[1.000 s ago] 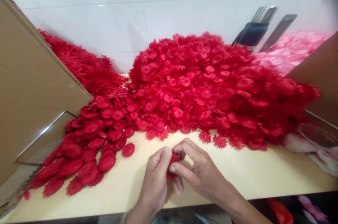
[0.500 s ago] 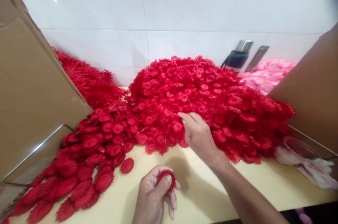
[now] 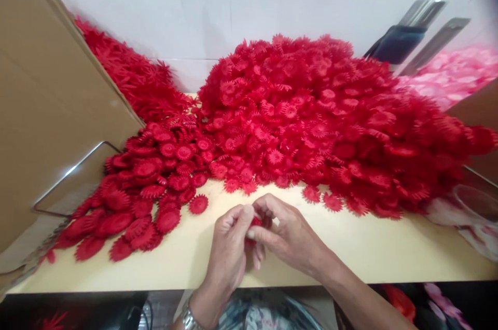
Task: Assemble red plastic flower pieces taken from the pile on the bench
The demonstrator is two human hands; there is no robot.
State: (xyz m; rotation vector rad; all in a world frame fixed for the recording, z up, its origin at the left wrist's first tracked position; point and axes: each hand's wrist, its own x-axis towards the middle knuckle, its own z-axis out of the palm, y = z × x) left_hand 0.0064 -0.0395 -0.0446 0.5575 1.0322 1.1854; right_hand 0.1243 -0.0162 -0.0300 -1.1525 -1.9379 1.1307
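Observation:
My left hand (image 3: 229,247) and my right hand (image 3: 288,234) meet over the front of the pale table (image 3: 373,252). Together they pinch small red toothed plastic flower pieces (image 3: 257,222), mostly hidden between the fingers. Just behind the hands rises a big heap of the same red flower pieces (image 3: 311,117). To the left lies a flatter spread of larger red flower discs (image 3: 143,190), with one loose disc (image 3: 198,204) nearest my left hand.
A cardboard sheet (image 3: 50,101) leans at the left, a metal wire frame (image 3: 66,179) at its foot. Spiky red pieces (image 3: 128,76) pile against the white tiled wall. Pink pieces (image 3: 451,73), a dark flask (image 3: 400,42) and cardboard (image 3: 474,107) sit at the right.
My right hand left the big heap and came back to my left hand. Both now close together on the red pieces. The view tilted down again.

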